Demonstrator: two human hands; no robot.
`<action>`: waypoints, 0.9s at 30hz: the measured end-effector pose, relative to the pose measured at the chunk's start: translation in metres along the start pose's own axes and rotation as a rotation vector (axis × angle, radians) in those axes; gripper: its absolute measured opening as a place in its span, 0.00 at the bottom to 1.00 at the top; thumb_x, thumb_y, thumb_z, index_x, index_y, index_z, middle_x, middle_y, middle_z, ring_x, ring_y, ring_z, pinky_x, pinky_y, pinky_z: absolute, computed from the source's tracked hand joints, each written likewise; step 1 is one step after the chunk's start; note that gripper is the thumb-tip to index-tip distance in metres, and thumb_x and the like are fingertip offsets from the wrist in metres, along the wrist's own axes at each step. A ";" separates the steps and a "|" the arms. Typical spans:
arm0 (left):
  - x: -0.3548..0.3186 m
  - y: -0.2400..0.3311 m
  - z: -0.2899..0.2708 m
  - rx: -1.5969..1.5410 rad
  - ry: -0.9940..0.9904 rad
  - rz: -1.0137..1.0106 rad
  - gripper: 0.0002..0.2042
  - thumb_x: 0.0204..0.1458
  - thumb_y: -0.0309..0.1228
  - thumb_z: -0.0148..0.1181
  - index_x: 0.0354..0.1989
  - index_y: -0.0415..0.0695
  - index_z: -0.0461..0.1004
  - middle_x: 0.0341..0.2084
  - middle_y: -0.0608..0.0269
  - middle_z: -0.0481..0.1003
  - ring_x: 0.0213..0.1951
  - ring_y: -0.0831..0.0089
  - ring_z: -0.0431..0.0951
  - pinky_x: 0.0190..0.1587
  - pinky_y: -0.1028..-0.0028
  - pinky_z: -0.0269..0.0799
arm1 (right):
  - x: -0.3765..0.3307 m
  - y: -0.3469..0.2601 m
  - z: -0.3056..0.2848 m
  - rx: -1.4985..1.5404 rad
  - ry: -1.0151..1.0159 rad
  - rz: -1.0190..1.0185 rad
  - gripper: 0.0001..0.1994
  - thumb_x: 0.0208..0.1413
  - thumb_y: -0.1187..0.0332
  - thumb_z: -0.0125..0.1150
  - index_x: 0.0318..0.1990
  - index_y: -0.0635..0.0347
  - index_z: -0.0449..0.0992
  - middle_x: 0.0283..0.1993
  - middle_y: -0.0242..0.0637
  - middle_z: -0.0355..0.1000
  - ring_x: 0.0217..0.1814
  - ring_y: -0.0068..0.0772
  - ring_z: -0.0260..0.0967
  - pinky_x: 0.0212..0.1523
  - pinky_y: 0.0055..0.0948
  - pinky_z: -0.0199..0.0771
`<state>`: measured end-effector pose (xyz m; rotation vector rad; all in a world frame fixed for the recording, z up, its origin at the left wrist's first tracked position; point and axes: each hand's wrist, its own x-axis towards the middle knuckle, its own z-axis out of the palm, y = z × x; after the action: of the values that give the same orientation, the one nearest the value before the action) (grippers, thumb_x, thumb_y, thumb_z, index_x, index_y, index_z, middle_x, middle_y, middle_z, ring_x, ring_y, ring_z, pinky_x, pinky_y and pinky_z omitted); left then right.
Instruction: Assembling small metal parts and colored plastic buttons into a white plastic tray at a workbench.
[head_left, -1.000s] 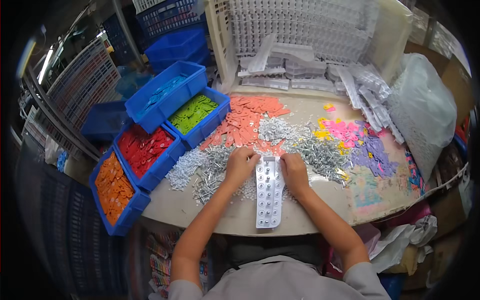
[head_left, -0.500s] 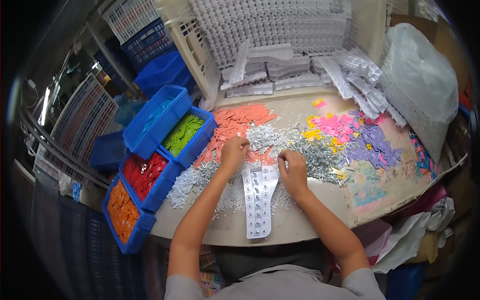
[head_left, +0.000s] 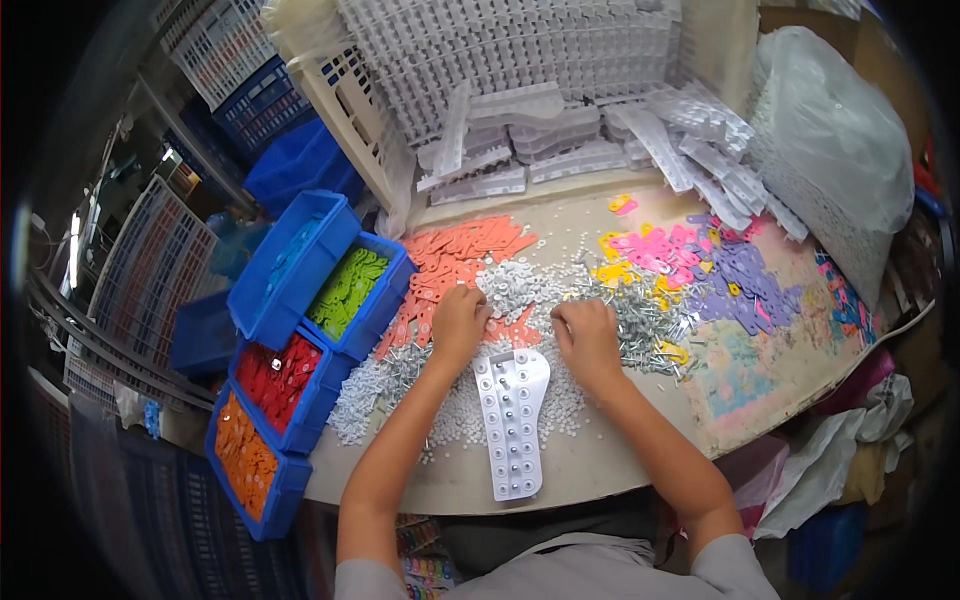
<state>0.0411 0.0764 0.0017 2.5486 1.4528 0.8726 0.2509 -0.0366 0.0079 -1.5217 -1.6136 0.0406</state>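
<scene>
A white plastic jig (head_left: 512,425) with rows of round studs and metal pins lies lengthwise before me at the table's near edge. Beyond its left corner, my left hand (head_left: 460,325) is closed with fingers curled at a heap of small white plastic rings (head_left: 515,285). Whatever its fingertips pinch is too small to make out. My right hand (head_left: 588,338) curls thumb to fingers beside a pile of silver metal pins (head_left: 650,330); anything between those fingertips is also unclear. Flat coral-coloured plastic pieces (head_left: 450,255) lie beyond my left hand.
Blue bins on the left hold green pieces (head_left: 348,290), red pieces (head_left: 280,375) and orange pieces (head_left: 243,455). Pink pieces (head_left: 660,250) and purple pieces (head_left: 750,290) spread to the right. White jigs (head_left: 570,150) are stacked at the back, beside a bulging plastic bag (head_left: 835,150).
The whole view has shifted and tilted slightly. Both hands stay near the same piles, fingers curled, with only small movements. The jig now appears a little more tilted.
</scene>
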 end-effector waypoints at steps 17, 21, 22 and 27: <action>-0.015 -0.008 -0.013 -0.137 0.028 0.081 0.06 0.49 0.24 0.65 0.32 0.40 0.73 0.29 0.58 0.73 0.35 0.59 0.75 0.39 0.63 0.71 | 0.069 0.047 0.049 -0.242 -0.301 -0.027 0.03 0.49 0.70 0.65 0.31 0.56 0.80 0.33 0.39 0.76 0.44 0.43 0.71 0.49 0.43 0.63; -0.026 0.011 -0.050 -0.408 -0.027 -0.202 0.06 0.52 0.23 0.65 0.33 0.37 0.73 0.29 0.59 0.75 0.32 0.66 0.75 0.38 0.68 0.70 | 0.066 0.040 0.035 -0.103 -0.298 0.046 0.03 0.48 0.73 0.64 0.31 0.58 0.77 0.32 0.41 0.76 0.43 0.46 0.71 0.48 0.44 0.63; -0.033 0.016 -0.059 -0.551 -0.062 -0.264 0.06 0.52 0.24 0.66 0.35 0.37 0.76 0.31 0.62 0.77 0.33 0.71 0.74 0.38 0.69 0.69 | 0.065 0.030 0.026 -0.071 -0.293 0.083 0.02 0.49 0.74 0.63 0.30 0.59 0.76 0.32 0.41 0.76 0.42 0.46 0.71 0.49 0.43 0.64; -0.087 0.028 -0.087 -0.659 -0.163 -0.248 0.05 0.51 0.25 0.67 0.36 0.40 0.81 0.33 0.64 0.78 0.35 0.73 0.75 0.38 0.72 0.68 | 0.025 -0.028 -0.030 0.189 -0.284 0.130 0.04 0.51 0.74 0.63 0.34 0.62 0.77 0.34 0.39 0.75 0.42 0.40 0.71 0.48 0.37 0.68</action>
<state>-0.0157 -0.0277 0.0456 1.8666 1.1489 0.8893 0.2503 -0.0393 0.0557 -1.5208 -1.6726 0.4874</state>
